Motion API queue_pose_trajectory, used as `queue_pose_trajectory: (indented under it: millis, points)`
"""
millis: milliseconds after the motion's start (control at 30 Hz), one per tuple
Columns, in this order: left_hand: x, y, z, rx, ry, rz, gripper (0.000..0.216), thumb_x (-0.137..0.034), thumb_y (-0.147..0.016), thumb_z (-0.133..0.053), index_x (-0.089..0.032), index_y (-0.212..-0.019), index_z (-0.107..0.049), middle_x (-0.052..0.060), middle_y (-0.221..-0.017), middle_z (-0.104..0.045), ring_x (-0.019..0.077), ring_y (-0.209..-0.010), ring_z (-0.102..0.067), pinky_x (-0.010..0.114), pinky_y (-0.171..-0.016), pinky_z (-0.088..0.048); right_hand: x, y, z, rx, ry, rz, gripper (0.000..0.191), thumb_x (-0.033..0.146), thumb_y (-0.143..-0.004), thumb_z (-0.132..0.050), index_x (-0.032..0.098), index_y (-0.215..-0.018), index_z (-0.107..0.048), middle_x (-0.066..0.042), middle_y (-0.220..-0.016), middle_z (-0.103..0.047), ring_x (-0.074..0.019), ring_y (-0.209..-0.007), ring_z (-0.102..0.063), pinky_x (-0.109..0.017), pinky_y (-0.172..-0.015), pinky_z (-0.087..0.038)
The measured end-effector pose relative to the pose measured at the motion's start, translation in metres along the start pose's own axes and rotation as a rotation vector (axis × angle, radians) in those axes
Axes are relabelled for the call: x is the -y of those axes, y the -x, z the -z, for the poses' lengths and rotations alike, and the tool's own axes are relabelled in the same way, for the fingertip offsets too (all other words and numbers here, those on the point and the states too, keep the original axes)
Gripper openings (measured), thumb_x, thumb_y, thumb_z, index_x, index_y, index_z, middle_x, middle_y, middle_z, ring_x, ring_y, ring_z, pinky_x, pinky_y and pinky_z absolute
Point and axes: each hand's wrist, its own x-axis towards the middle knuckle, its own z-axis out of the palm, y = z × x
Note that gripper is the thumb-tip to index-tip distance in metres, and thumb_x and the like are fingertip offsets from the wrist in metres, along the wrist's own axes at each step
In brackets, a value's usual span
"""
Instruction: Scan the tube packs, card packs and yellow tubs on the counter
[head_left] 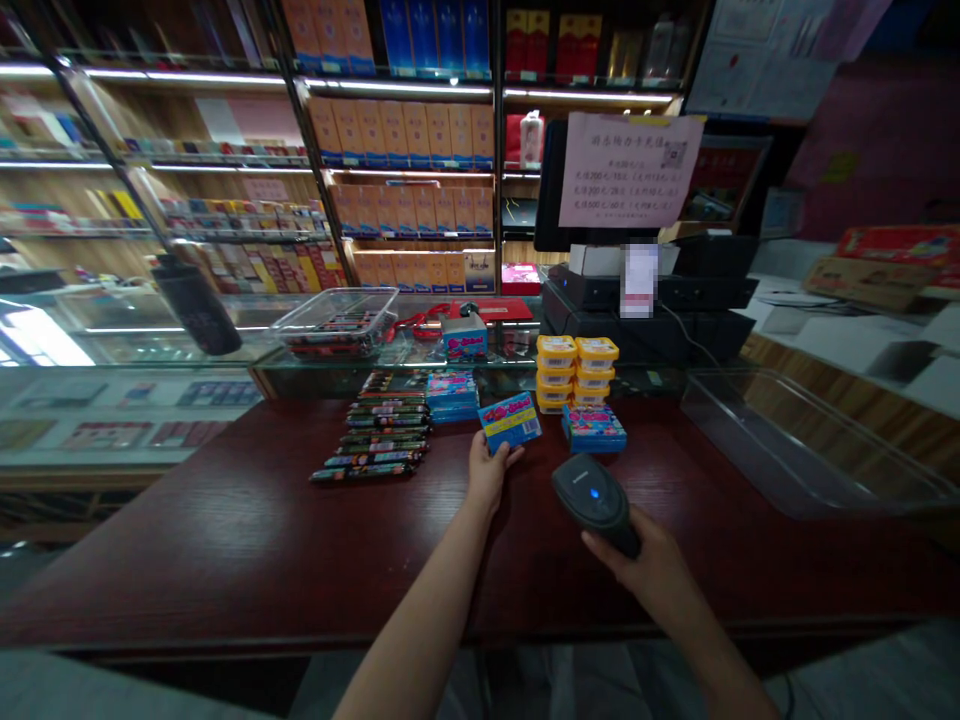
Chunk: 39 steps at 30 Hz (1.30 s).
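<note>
My left hand (491, 468) pinches a flat blue packet (511, 422) by its lower edge, with a yellow band and a barcode facing me. In my right hand (645, 550) is a black barcode scanner (596, 500), its blue light lit and its head tilted toward the packet. Just behind the scanner lies a stack of similar blue packets (594, 430). Another pile of blue packets (452, 397) sits left of the held one. Beside that pile, pens (382, 440) in printed wrappers are laid out in a row.
Small yellow tubs (556, 372) stand in two stacks at the table's back. A clear tray (795, 480) is at the right, and a clear bin (337, 320) with pens rests on the glass counter. A monitor (551, 190) bears a paper sign. A dark bottle (196, 305) stands left.
</note>
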Motion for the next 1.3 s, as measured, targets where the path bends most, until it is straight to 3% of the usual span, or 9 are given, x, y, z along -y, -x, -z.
queue_pose_trajectory:
  millis: [133,233,400,500,733,967,1067,1200,1300]
  points:
    - [0.000,0.000,0.000,0.002,-0.014,-0.006,0.044,-0.027,-0.065,-0.074,-0.017,-0.100,-0.050,0.004,-0.095,-0.063,0.0168,-0.084,-0.064,0.047,-0.086,-0.054,0.000,0.001,0.000,0.033,-0.012,-0.107,0.042,0.051,-0.076,-0.060,0.017,-0.102,-0.063,-0.002,-0.067,-0.068,-0.0179,-0.054,-0.061,-0.028,-0.049,-0.047]
    - [-0.001,0.001,0.000,0.005,-0.033,-0.011,0.044,-0.028,-0.064,-0.074,-0.016,-0.099,-0.051,0.003,-0.092,-0.063,0.0164,-0.081,-0.064,0.048,-0.085,-0.054,0.000,0.001,0.000,0.064,-0.008,-0.131,0.044,0.052,-0.075,-0.060,0.017,-0.103,-0.064,0.001,-0.058,-0.064,-0.0155,-0.045,-0.056,-0.026,-0.043,-0.043]
    - [-0.001,0.001,0.000,0.012,-0.002,-0.001,0.047,-0.028,-0.064,-0.075,-0.017,-0.100,-0.049,0.004,-0.097,-0.062,0.0163,-0.085,-0.063,0.045,-0.085,-0.054,-0.006,-0.001,0.002,0.020,0.028,-0.031,0.040,0.048,-0.075,-0.061,0.018,-0.101,-0.064,-0.006,-0.087,-0.072,-0.0215,-0.076,-0.067,-0.031,-0.067,-0.053]
    - [-0.001,0.001,0.000,0.013,0.011,0.003,0.049,-0.030,-0.063,-0.076,-0.018,-0.101,-0.048,0.005,-0.099,-0.062,0.0164,-0.085,-0.063,0.044,-0.085,-0.054,-0.014,-0.003,0.007,0.045,0.099,0.034,0.040,0.046,-0.073,-0.064,0.018,-0.102,-0.064,-0.009,-0.101,-0.071,-0.0245,-0.092,-0.066,-0.034,-0.079,-0.052]
    - [-0.001,0.002,0.000,0.004,0.001,0.002,0.050,-0.034,-0.063,-0.078,-0.017,-0.100,-0.049,0.004,-0.096,-0.063,0.0159,-0.082,-0.064,0.044,-0.084,-0.055,-0.030,-0.004,0.034,0.085,0.558,0.172,0.044,0.024,-0.076,-0.059,0.028,-0.120,-0.056,-0.002,-0.105,-0.071,-0.0238,-0.091,-0.068,-0.032,-0.071,-0.051]
    - [-0.009,0.005,-0.006,0.019,-0.051,-0.038,0.048,-0.035,-0.063,-0.078,-0.017,-0.098,-0.051,0.004,-0.094,-0.064,0.0153,-0.081,-0.064,0.037,-0.079,-0.055,-0.071,-0.005,0.034,0.029,0.835,0.421,0.042,0.015,-0.076,-0.055,0.018,-0.117,-0.057,-0.008,-0.101,-0.069,-0.0219,-0.091,-0.064,-0.033,-0.080,-0.048]
    - [-0.015,0.005,-0.010,0.006,-0.159,-0.139,0.039,-0.037,-0.066,-0.075,-0.017,-0.092,-0.054,0.002,-0.089,-0.064,0.0150,-0.078,-0.062,0.033,-0.074,-0.054,-0.078,-0.003,0.031,-0.019,0.854,0.435,0.044,0.014,-0.075,-0.055,0.019,-0.119,-0.057,-0.008,-0.101,-0.069,-0.0218,-0.090,-0.064,-0.033,-0.081,-0.047]
    - [-0.027,0.005,-0.016,-0.023,-0.498,-0.426,0.018,-0.031,-0.073,-0.068,-0.019,-0.084,-0.060,0.000,-0.078,-0.062,0.0149,-0.075,-0.058,0.029,-0.073,-0.050,-0.080,-0.003,0.032,-0.021,0.869,0.455,0.044,0.015,-0.074,-0.055,0.020,-0.118,-0.058,-0.006,-0.098,-0.070,-0.0204,-0.087,-0.064,-0.030,-0.077,-0.047]
    - [-0.040,0.005,-0.025,0.102,-0.739,-0.673,0.010,-0.021,-0.077,-0.060,-0.021,-0.087,-0.063,0.003,-0.085,-0.063,0.0173,-0.083,-0.058,0.029,-0.078,-0.047,-0.082,-0.004,0.033,0.002,0.887,0.460,0.044,0.016,-0.074,-0.056,0.019,-0.118,-0.059,-0.006,-0.098,-0.070,-0.0203,-0.085,-0.064,-0.031,-0.076,-0.048]
